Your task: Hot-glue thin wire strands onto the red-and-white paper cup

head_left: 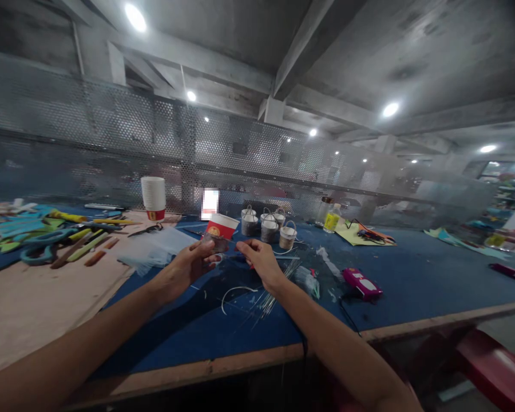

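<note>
Left hand (pixel 193 259) clamps a tapered red-and-white paper cup (pixel 221 229) low down, its long axis leaning toward the right hand (pixel 261 260). That hand's fingertips sit just beside the cup; whether they pinch anything, I cannot tell.

The red-and-white cup (pixel 226 225) near the frame's centre shows 2 finishes: smooth paper above, rough, matt grey below. Just right of it, the small buckets (pixel 269 232) look equally dull. The magenta device (pixel 363 284) at centre right gleams like plastic, as does the red seat (pixel 498 366), lower right. At lower left I see bare matt wooden board (pixel 47 309); upper left, perforated metal screen (pixel 146 123).
</note>
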A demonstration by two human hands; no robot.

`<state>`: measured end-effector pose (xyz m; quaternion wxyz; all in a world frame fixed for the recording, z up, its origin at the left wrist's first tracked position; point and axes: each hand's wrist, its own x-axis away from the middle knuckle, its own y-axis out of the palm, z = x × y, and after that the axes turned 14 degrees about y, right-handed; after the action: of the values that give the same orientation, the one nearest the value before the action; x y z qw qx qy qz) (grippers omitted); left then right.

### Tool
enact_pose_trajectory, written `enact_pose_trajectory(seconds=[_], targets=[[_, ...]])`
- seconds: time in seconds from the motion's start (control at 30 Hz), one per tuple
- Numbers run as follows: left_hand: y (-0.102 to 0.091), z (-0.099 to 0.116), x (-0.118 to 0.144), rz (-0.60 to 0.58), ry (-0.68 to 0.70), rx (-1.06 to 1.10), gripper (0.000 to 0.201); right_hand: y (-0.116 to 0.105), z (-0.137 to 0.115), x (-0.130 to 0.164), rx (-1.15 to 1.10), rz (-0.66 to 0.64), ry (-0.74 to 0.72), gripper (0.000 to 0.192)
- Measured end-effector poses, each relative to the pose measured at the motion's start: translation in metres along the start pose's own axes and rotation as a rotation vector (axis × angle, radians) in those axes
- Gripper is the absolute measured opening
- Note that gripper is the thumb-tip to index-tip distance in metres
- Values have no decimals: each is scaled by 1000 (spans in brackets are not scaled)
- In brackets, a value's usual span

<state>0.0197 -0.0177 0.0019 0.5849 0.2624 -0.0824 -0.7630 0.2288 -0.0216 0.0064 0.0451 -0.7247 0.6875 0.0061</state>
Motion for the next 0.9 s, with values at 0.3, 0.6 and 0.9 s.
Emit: enact_pose_trajectory(seconds=[0.3, 0.6, 0.9], targets=[[-1, 0, 1, -29, -40, 22, 27, -1, 3, -3, 1, 39, -4, 35], [-7, -6, -1, -83, -58, 46, 33, -1, 0, -2, 24, 67, -33, 27], [-7, -5, 0, -121, -69, 29, 36, -1, 2, -5, 40, 84, -60, 33]])
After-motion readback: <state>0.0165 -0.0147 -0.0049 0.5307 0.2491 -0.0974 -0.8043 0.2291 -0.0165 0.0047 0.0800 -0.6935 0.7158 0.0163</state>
